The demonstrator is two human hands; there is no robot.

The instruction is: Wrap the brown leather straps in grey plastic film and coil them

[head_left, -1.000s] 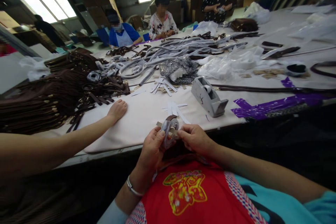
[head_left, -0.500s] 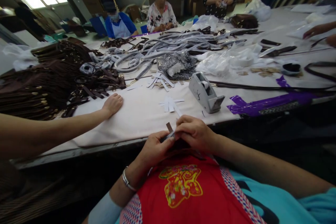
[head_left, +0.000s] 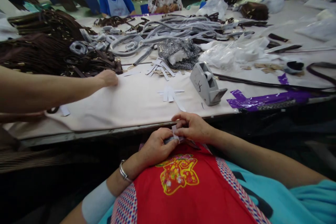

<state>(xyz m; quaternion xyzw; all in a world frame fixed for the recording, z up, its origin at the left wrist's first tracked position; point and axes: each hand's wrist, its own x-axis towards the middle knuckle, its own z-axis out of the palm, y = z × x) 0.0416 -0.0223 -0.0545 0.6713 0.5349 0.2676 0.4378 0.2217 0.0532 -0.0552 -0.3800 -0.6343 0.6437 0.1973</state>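
Observation:
My left hand (head_left: 159, 146) is closed around a small grey-wrapped piece (head_left: 170, 140), mostly hidden by the fingers, just off the table's near edge. A narrow white paper strip (head_left: 174, 131) stands up from it beside the left thumb. My right hand (head_left: 194, 127) pinches at this strip with thumb and curled fingers, close against the left hand. Beyond them on the table lie several loose white strips (head_left: 170, 94). A grey tape dispenser (head_left: 206, 84) stands to the right of these strips.
A co-worker's arm (head_left: 65, 89) reaches in from the left over the white tabletop (head_left: 131, 108). Dark brown straps (head_left: 34, 50) are piled at the left, grey-wrapped straps (head_left: 168, 29) in the middle. Purple tape (head_left: 258, 100) covers the right edge. Several people work across the table.
The view has tipped downward. The strip at my hands now stands upright by my left thumb, and my right fingers have shifted along it. The co-worker's hand moved back toward the brown pile.

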